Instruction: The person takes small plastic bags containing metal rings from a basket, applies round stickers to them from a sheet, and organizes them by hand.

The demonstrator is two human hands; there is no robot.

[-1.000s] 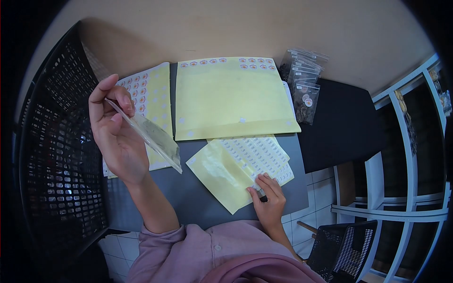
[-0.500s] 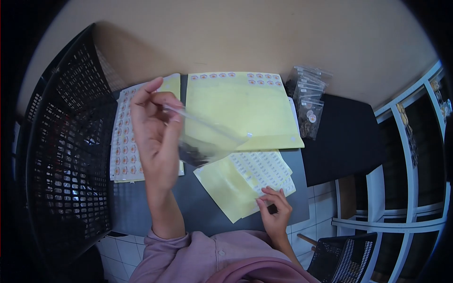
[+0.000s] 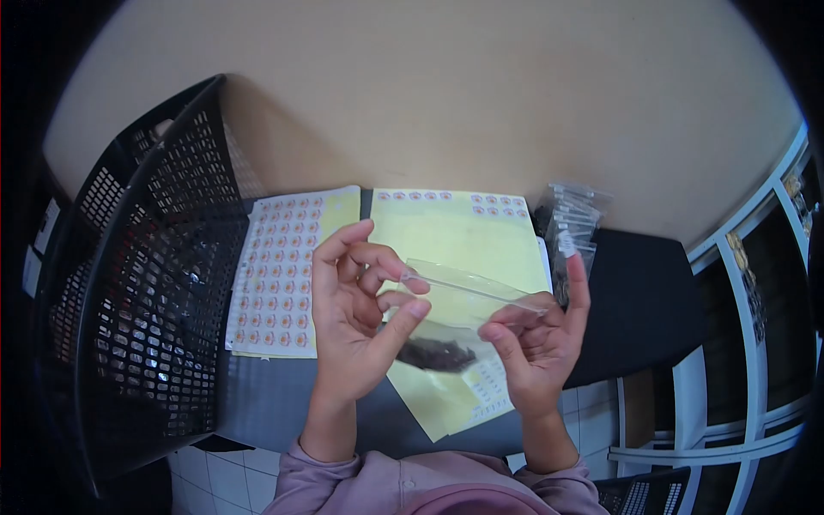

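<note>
Both hands hold a small clear zip bag (image 3: pixel 459 313) up over the grey table (image 3: pixel 275 399). Dark small pieces (image 3: pixel 436 353) lie in the bag's bottom. My left hand (image 3: pixel 360 313) pinches the bag's left top corner between thumb and fingers. My right hand (image 3: pixel 541 339) grips the right end of the bag's top edge; its forefinger carries a small white sticker (image 3: pixel 567 243) at the tip. Under the hands lie yellow sticker sheets (image 3: pixel 455 232), one with small white labels (image 3: pixel 487 382).
A sheet of round orange stickers (image 3: pixel 279 275) lies at the left. A black mesh basket (image 3: pixel 154 283) stands along the left side. A pile of filled clear bags (image 3: pixel 568 223) sits at the back right by a black surface (image 3: pixel 639 300). White shelving (image 3: pixel 755 343) is at the right.
My left hand has carried the bag from the left to the middle. My right hand has left the label sheet, come up with a sticker on its forefinger, and taken the bag's right end.
</note>
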